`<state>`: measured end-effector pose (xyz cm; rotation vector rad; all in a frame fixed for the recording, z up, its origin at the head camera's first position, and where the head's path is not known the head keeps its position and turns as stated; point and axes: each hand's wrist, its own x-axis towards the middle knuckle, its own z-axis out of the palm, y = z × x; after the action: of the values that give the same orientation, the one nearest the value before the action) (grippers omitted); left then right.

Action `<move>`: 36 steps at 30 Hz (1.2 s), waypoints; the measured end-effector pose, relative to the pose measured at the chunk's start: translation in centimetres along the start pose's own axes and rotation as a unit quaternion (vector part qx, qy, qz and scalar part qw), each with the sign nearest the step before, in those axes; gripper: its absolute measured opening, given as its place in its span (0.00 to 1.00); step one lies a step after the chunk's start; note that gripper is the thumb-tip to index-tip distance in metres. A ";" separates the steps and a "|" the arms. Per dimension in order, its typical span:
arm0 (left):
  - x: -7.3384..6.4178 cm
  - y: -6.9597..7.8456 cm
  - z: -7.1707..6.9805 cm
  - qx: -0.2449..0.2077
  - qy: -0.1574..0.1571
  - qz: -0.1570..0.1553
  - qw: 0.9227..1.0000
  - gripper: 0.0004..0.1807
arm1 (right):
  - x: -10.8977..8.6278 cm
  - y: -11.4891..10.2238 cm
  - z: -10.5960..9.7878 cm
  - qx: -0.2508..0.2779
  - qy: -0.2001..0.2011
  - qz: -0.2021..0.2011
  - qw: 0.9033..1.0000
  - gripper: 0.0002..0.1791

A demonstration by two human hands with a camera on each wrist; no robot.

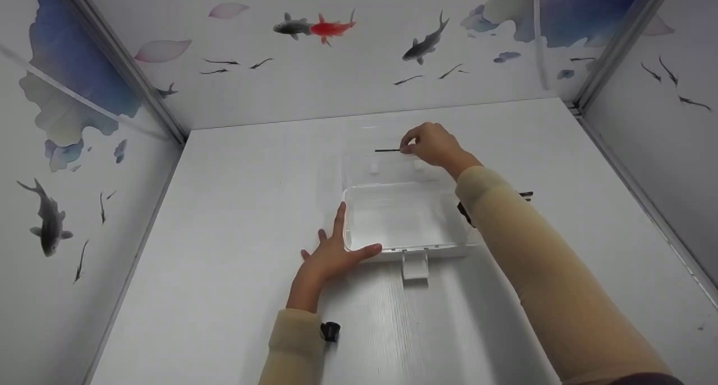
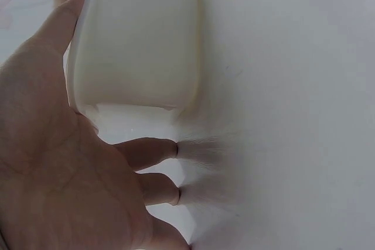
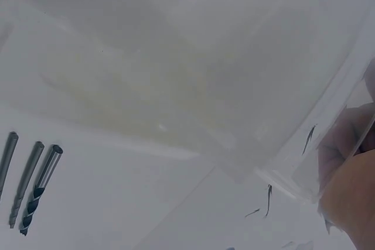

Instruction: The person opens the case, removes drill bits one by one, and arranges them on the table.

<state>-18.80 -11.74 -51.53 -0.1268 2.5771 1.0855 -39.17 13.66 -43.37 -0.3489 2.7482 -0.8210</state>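
A clear plastic box (image 1: 449, 252) lies open with its see-through lid (image 1: 359, 169) folded back. My left hand (image 1: 328, 256) is spread at the box's left front corner, thumb on the front rim and index finger along the left side. In the left wrist view its other fingertips (image 2: 170, 148) touch the table beside the box (image 2: 140, 45). Over the lid, my right hand (image 1: 436, 145) pinches one end of a thin dark drill bit (image 1: 386, 150), which points left. The right wrist view shows part of that hand (image 3: 351, 191) behind clear plastic, the bit hidden.
Several drill bits (image 3: 44, 180) lie on the table right of the box, partly behind the right sleeve (image 1: 538, 261) in the head view. The box's latch (image 1: 415, 266) hangs out at the front. White panels with painted fish (image 1: 423, 45) enclose the table.
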 end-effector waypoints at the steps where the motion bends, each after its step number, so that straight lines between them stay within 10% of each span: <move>1: 0.0 0.0 0.0 0.001 0.000 0.000 1.000 0.73 | 0.0 0.0 0.0 0.000 -0.002 0.001 1.000 0.12; 36: 0.1 -0.3 0.0 -0.002 -0.002 0.000 1.000 0.73 | -2.3 -3.0 -6.3 -0.064 -0.057 -0.061 0.994 0.12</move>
<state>-18.83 -11.95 -51.76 -0.1264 2.5723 1.0901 -38.44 15.13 -36.21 -0.5757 2.6997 -0.6334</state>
